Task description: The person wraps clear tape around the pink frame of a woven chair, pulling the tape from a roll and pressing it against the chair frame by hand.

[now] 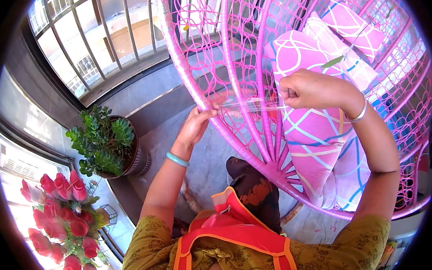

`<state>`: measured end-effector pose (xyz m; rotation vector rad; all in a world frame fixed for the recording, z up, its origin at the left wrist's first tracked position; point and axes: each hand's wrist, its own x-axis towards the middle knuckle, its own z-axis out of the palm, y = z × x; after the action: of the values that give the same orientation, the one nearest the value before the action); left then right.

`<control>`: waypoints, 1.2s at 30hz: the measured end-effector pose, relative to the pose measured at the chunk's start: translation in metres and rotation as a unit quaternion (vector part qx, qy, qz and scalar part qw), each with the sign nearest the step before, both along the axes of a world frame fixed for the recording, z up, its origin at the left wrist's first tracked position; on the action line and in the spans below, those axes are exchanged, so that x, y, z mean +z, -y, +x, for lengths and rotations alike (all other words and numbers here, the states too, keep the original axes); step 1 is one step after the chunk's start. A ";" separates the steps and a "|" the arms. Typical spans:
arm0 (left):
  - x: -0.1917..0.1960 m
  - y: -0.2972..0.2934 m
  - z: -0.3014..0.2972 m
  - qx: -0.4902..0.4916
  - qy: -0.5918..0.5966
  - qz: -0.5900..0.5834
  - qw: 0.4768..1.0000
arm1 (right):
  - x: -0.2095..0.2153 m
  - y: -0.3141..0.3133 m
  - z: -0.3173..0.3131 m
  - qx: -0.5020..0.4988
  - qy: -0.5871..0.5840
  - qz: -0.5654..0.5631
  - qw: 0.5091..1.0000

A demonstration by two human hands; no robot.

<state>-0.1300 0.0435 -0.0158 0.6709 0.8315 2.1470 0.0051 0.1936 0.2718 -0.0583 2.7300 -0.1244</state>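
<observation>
Red scarf point(232, 226) hangs closest. Clear tape strip point(255, 105) stretched between grips: left hand point(195, 127) pinches one end against pink chair frame point(235, 135), right hand point(305, 90) clamped on other. Light, limp, sticky; hold ends only.

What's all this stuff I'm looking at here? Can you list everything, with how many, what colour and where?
Wicker swing chair: one, pink, upper middle, filling most of the view.
Cushions: several, pink with white, blue and yellow lines, inside the chair at right.
Clear strip: one, see-through, stretched between the two hands at the chair's frame.
Potted plant: one, green leaves in a dark pot, left of middle on the ledge.
Roses: one bunch, red-pink, lower left.
Window bars: several, grey, upper left.
Left hand: one, teal bangle at the wrist, fingers on the chair frame at the strip's end.
Right hand: one, silver bangle, closed on the strip's other end.
</observation>
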 end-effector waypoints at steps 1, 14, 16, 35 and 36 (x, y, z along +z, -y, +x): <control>0.001 -0.001 0.001 0.004 0.003 0.008 1.000 | 0.002 0.002 0.000 -0.001 0.000 0.000 1.000; 0.014 0.001 -0.004 -0.007 0.043 0.008 0.999 | -0.007 -0.018 0.002 0.042 -0.066 0.027 0.997; 0.016 0.003 -0.006 -0.027 0.047 0.005 0.999 | -0.010 -0.022 0.003 -0.108 -0.015 -0.070 0.991; 0.092 0.015 -0.001 0.356 -0.358 -0.194 0.841 | -0.007 -0.065 -0.036 -0.053 -0.045 -0.163 0.984; 0.125 -0.002 0.000 0.354 -0.471 -0.160 0.792 | -0.009 -0.067 -0.032 -0.062 -0.055 -0.166 0.983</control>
<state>-0.1296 0.0451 0.1097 1.4512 2.2217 2.0913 -0.0273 0.2607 0.2632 0.0112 2.7925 -0.6301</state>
